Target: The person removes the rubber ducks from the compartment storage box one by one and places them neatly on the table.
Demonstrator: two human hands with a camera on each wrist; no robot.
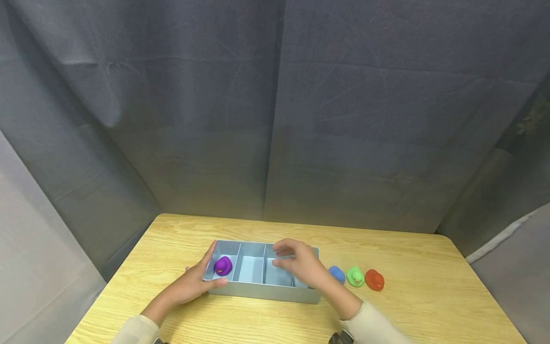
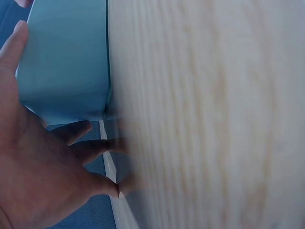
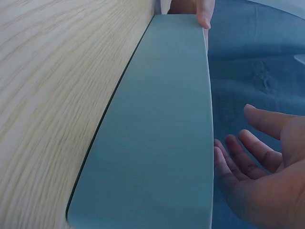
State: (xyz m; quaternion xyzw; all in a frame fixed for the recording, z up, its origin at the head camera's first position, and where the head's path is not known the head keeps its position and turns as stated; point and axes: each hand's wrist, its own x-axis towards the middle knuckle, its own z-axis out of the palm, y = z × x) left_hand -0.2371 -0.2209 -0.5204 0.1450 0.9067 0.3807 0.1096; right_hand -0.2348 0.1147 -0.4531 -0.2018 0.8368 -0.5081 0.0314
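Observation:
A blue-grey divided box [image 1: 266, 290] stands on the table, its long side facing me. In its leftmost compartment sits a purple rubber duck [image 1: 223, 266]. My left hand [image 1: 191, 285] holds the box's left end, thumb along the front rim and fingers at the end wall; the left wrist view shows that hand [image 2: 43, 162] against the box's corner. Over the right part of the box hovers my right hand [image 1: 301, 263], fingers loosely bent, thumb apart and nothing between them. It partly hides the right-hand compartments. In the right wrist view the hand [image 3: 267, 167] is beyond the front wall [image 3: 147, 124].
Right of the box, a blue rubber duck [image 1: 337, 274], a green duck [image 1: 355, 276] and a red duck [image 1: 375, 280] lie in a row on the wooden table [image 1: 429, 296]. Grey curtains [image 1: 275, 119] hang behind and at both sides.

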